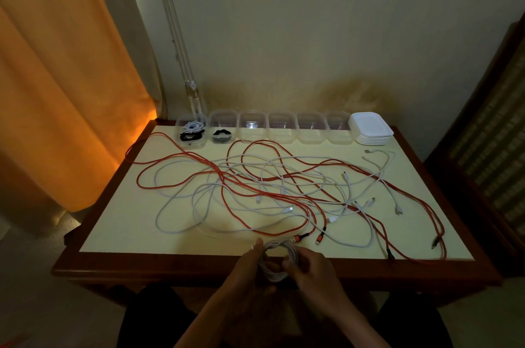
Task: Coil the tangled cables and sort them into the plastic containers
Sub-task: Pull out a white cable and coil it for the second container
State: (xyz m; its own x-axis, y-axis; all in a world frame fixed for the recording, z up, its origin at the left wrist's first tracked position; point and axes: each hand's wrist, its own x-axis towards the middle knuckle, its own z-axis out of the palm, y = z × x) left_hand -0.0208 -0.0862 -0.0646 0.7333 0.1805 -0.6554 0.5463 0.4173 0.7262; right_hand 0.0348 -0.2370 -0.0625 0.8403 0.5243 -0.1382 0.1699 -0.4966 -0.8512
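Note:
A tangle of red cables (292, 161) and white cables (176, 200) sprawls over the pale tabletop. At the front edge both hands hold a coiled white cable (279, 247). My left hand (250, 265) grips the coil's left side. My right hand (308, 268) pinches its right side. Several clear plastic containers line the back edge. The leftmost container (181, 124) holds a white coil and a black coil, the second container (223, 117) holds a black coil, and the others (281, 136) look empty.
A stack of white lids (370, 129) sits at the back right beside the containers. The table (170, 264) has a dark wooden rim. An orange curtain (65, 77) hangs to the left and dark furniture (494, 134) stands to the right.

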